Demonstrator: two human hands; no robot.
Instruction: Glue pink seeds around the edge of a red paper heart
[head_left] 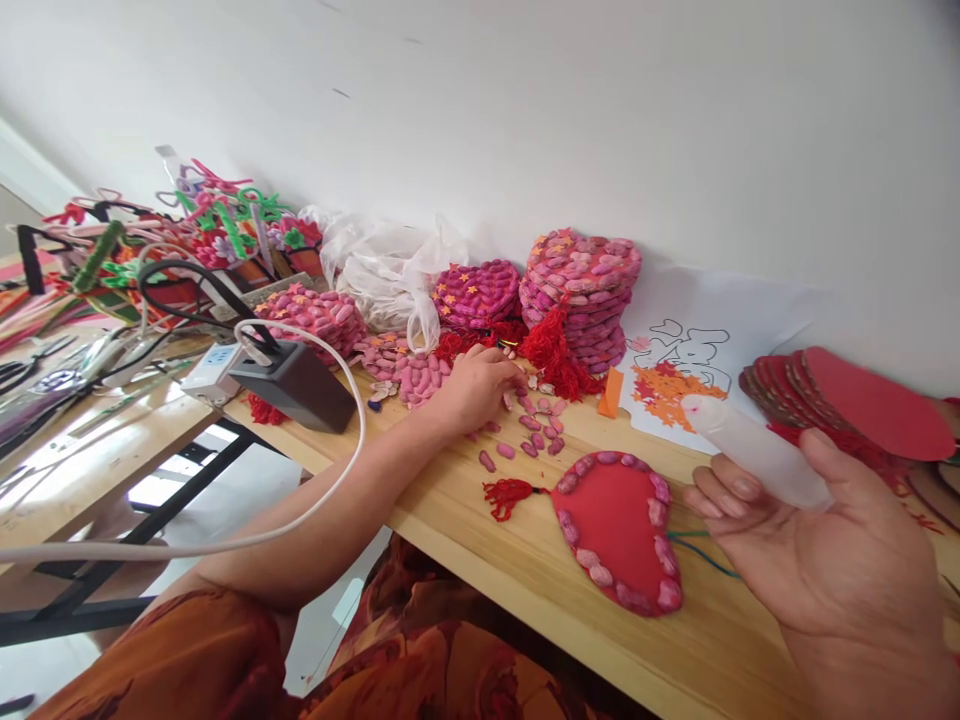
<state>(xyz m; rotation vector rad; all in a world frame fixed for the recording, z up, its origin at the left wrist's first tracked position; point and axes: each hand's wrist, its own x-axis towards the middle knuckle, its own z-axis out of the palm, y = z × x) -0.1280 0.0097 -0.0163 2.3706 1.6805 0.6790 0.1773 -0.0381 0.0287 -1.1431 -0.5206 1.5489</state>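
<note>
My right hand point(817, 540) is wrapped round a translucent white glue bottle point(757, 455), its narrow tip pointing left over the paper. My left hand point(484, 388) rests low among loose pink-dyed peanuts point(536, 425), fingers curled down; what its fingertips hold is hidden. Between the hands lies a red heart-shaped card point(619, 525) with pink peanuts along its edge and an unfilled red middle. A red tassel point(510, 497) hangs from its left end, and a green cord point(701, 550) runs from its right side under my right hand.
Stacks of peanut-covered pieces point(581, 290) stand by the wall beside a white plastic bag point(390, 265). Orange star cutouts point(675, 395) lie on white paper point(757, 300). Red cards point(870, 400) are piled right. A black charger point(296, 385) with a white cable stands left.
</note>
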